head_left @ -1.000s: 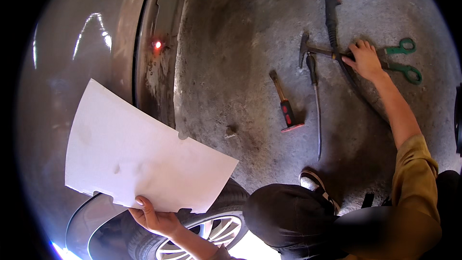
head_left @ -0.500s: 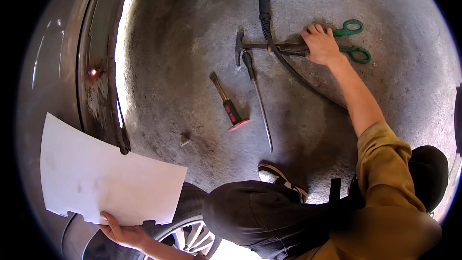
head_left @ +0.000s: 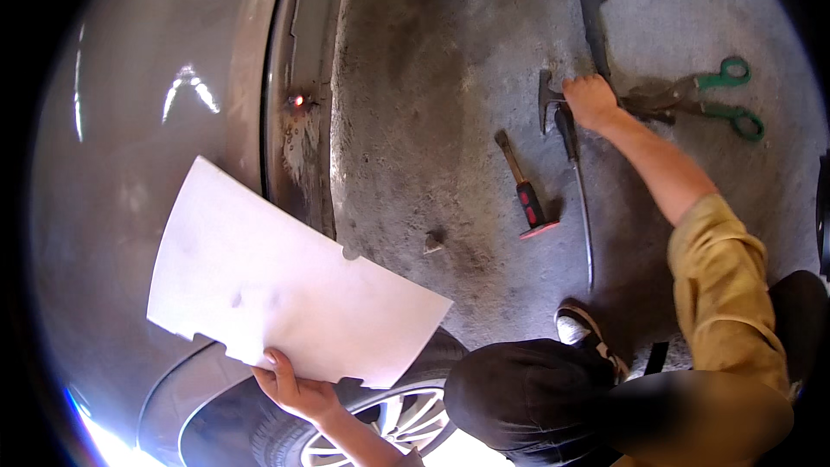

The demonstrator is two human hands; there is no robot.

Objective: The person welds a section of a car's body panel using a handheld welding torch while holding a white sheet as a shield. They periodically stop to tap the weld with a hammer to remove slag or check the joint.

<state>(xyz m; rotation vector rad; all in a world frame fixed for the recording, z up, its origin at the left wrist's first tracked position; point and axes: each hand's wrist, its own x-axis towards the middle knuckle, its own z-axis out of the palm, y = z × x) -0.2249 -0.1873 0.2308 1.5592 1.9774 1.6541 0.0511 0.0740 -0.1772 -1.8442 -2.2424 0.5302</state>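
Note:
My left hand pinches the lower edge of a white sheet with small notches cut in its edges, thumb on top. The sheet is held over the side of a grey car. On the concrete floor, my right hand is closed round the handle of a hammer, close behind its head. Right of that hand lie snips with green handles. Just below the hammer are a long screwdriver-like tool with a dark handle and a chisel with a red hand guard.
A welding torch lies beyond my right hand. On the left, the car's sill has a bare, worn patch with a small glowing orange spot. The car's wheel is beside my left forearm. My shoe stands near the long tool's tip.
My right hand has left the snips and moved leftward to the hammer's handle. My left hand still holds the sheet, now tilted more. The whole view has swung left.

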